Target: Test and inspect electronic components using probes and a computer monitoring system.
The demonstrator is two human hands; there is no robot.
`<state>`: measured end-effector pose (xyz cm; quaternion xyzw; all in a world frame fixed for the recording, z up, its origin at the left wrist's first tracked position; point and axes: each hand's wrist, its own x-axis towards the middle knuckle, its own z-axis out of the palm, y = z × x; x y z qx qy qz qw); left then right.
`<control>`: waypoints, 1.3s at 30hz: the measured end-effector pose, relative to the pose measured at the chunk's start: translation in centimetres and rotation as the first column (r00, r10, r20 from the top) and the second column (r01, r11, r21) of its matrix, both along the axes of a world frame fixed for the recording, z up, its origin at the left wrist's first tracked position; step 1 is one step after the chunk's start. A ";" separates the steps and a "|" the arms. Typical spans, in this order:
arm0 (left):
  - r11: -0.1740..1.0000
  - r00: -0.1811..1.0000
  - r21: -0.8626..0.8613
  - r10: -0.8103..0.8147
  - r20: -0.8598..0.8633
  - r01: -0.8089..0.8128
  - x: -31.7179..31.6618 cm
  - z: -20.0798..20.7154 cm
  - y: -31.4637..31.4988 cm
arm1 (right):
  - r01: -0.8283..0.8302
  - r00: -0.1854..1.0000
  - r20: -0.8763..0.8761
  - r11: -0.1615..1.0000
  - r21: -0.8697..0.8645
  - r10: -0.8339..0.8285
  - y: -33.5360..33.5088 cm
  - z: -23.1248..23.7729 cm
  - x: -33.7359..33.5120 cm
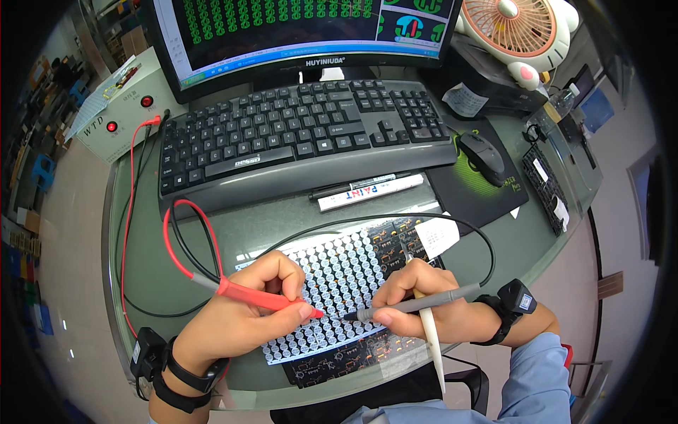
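Note:
My left hand (265, 307) is closed round a red test probe (258, 295), its tip pointing right over a panel of small round white circuit boards (339, 265). From the other side my right hand (424, 300) grips a grey and black test probe (417, 304), its tip close to the red one. Whether the tips touch the panel I cannot tell. A white pointed stick (432, 343) also sits in my right hand, slanting down toward me. Beneath the white panel lies a black printed circuit board (339, 364), partly covered by it.
A black keyboard (282, 131) stands behind the panel, below a monitor (304, 35). White and black marker pens (371, 192) lie before it. At right are a mouse (482, 157) and a pink fan (508, 32). Probe cables (127, 233) run to a white box (127, 106).

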<state>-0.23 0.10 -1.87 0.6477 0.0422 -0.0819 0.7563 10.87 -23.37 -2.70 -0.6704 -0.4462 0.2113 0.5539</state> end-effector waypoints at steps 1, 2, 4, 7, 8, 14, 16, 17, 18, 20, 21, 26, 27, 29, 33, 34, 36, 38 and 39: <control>1.000 1.000 -0.001 0.000 -0.001 0.000 0.0 0.0 0.0 | 0.008 1.000 0.010 1.000 0.010 -0.009 0.0 0.0 -0.1; 1.000 1.000 0.011 0.005 -0.005 -0.005 0.0 0.1 -0.1 | 0.016 1.000 0.018 1.000 0.020 -0.017 0.1 -0.1 -0.1; 1.000 1.000 0.022 0.010 -0.010 -0.010 -0.1 0.2 -0.3 | 0.022 0.999 0.039 1.000 0.023 -0.022 0.2 0.0 -0.2; 0.998 0.999 0.046 0.048 0.023 -0.049 -0.2 0.4 -0.6 | 0.027 0.998 0.059 0.999 0.025 -0.029 0.2 0.2 -0.3; 0.995 0.998 0.083 0.052 0.030 -0.054 -0.2 0.4 -0.7 | 0.027 0.998 0.057 0.999 0.023 -0.028 0.2 0.2 -0.3; 0.981 0.999 0.187 0.036 0.033 -0.042 -0.3 0.3 -0.5 | 0.032 0.998 0.061 0.998 0.045 -0.035 0.4 0.0 -0.3; 0.982 0.999 0.187 0.032 0.028 -0.036 -0.2 0.3 -0.5 | 0.036 0.996 0.074 0.998 0.058 -0.040 0.5 0.0 -0.3; 0.988 0.999 0.150 0.038 0.015 -0.040 -0.1 0.3 -0.5 | 0.039 0.995 0.087 0.997 0.071 -0.045 0.5 0.0 -0.3; 0.993 0.999 0.112 0.044 0.003 -0.044 -0.1 0.3 -0.5 | 0.039 0.995 0.087 0.997 0.071 -0.045 0.4 0.0 -0.3; 0.993 0.999 0.107 0.047 0.002 -0.047 -0.1 0.5 -0.7 | 0.054 0.996 0.066 0.997 0.049 -0.057 0.1 -0.1 -0.2; 0.993 0.999 0.103 0.050 0.002 -0.050 -0.1 0.6 -0.8 | 0.054 0.996 0.065 0.997 0.048 -0.057 0.1 -0.1 -0.2; 0.993 0.999 0.115 0.039 -0.006 -0.038 -0.1 0.6 -0.6 | 0.041 0.998 0.051 0.998 0.051 -0.044 0.2 -0.1 -0.2; 0.994 0.999 0.106 0.038 -0.009 -0.037 -0.1 0.5 -0.6 | 0.041 0.998 0.050 0.998 0.050 -0.044 0.2 -0.1 -0.2; 0.994 0.999 0.105 0.033 -0.002 -0.033 -0.2 0.4 -0.5 | 0.035 0.998 0.053 0.996 0.087 -0.040 0.4 -0.2 -0.2; 0.995 0.999 0.089 0.036 0.006 -0.037 -0.1 0.3 -0.5 | 0.028 0.999 0.041 0.997 0.065 -0.031 0.3 0.1 -0.2; 0.995 0.999 0.089 0.037 0.006 -0.037 -0.1 0.4 -0.6 | 0.035 0.998 0.051 0.998 0.054 -0.038 0.3 0.1 -0.2; 0.995 0.999 0.090 0.049 -0.020 -0.047 -0.1 0.7 -0.8 | 0.044 0.997 0.062 0.998 0.043 -0.046 0.3 0.1 -0.3; 0.993 0.999 0.106 0.045 -0.001 -0.044 -0.2 0.8 -0.8 | 0.030 0.996 0.077 0.997 0.067 -0.035 0.4 0.2 -0.3; 0.991 0.999 0.123 0.040 0.016 -0.042 -0.2 0.8 -0.8 | 0.029 0.996 0.076 0.997 0.069 -0.034 0.4 0.1 -0.3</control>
